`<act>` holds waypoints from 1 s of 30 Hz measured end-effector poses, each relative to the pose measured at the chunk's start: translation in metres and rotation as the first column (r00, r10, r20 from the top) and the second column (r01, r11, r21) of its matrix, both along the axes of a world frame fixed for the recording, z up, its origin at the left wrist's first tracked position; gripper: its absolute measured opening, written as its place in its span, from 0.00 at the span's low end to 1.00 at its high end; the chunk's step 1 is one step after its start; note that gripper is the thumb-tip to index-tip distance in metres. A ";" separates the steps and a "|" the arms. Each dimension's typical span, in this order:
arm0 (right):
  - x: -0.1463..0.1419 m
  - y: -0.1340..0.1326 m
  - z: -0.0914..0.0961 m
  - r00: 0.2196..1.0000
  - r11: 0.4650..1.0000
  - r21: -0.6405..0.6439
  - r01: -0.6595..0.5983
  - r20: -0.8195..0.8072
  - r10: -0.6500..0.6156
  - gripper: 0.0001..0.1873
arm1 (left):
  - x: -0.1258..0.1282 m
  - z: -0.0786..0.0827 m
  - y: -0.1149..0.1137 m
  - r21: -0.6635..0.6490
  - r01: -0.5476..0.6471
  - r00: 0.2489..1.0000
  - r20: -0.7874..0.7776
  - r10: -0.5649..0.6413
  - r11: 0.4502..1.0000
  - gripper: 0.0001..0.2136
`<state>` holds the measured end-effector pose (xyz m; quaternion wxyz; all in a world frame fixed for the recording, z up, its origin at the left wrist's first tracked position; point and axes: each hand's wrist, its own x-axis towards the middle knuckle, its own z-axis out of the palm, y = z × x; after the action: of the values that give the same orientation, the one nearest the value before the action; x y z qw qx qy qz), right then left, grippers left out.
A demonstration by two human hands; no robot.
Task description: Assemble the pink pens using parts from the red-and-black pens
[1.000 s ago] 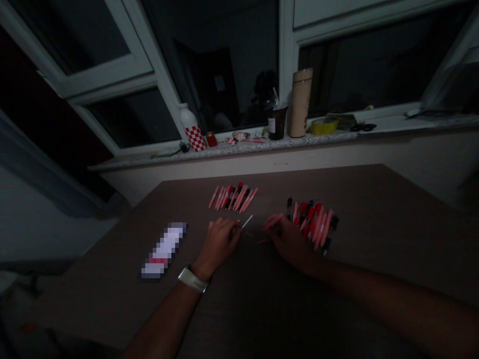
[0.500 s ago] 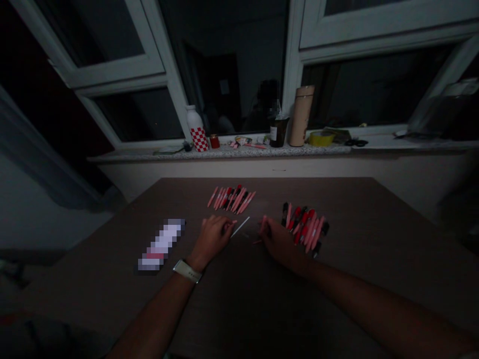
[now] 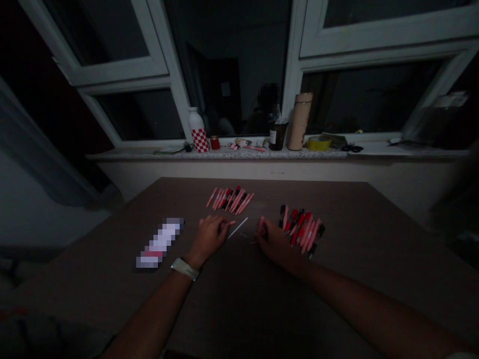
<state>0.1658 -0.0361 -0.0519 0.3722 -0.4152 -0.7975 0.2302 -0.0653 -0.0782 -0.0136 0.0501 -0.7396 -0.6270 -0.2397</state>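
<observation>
The left hand (image 3: 208, 237) and right hand (image 3: 271, 244) are working apart, left pinching a white pen refill (image 3: 238, 228), right gripping a pink pen barrel (image 3: 261, 224)

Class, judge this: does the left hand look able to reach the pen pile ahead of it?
Probably yes: the left hand rests just short of the pen pile, with only tabletop between them.

Brown table (image 3: 239, 309) — pink-red pen pile (image 3: 229, 199), second pen pile (image 3: 300, 230), pixelated packet (image 3: 159, 243).
</observation>
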 end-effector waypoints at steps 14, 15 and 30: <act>0.002 0.002 -0.001 0.997 0.998 0.002 -0.063 0.047 0.063 0.08 | -0.002 -0.002 0.002 -0.022 -0.011 1.000 0.011 0.011 1.000 0.09; 0.002 0.002 -0.002 0.997 0.998 -0.002 -0.059 0.053 0.059 0.08 | -0.002 -0.002 0.002 -0.025 -0.008 1.000 0.014 0.008 1.000 0.09; 0.000 -0.002 0.002 1.000 1.000 -0.009 0.000 -0.014 0.000 0.05 | 0.001 -0.003 0.000 -0.046 0.025 1.000 0.014 -0.024 0.999 0.07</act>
<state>0.1660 -0.0379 -0.0504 0.3762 -0.4154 -0.7937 0.2366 -0.0640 -0.0785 -0.0168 0.0256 -0.7464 -0.6237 -0.2307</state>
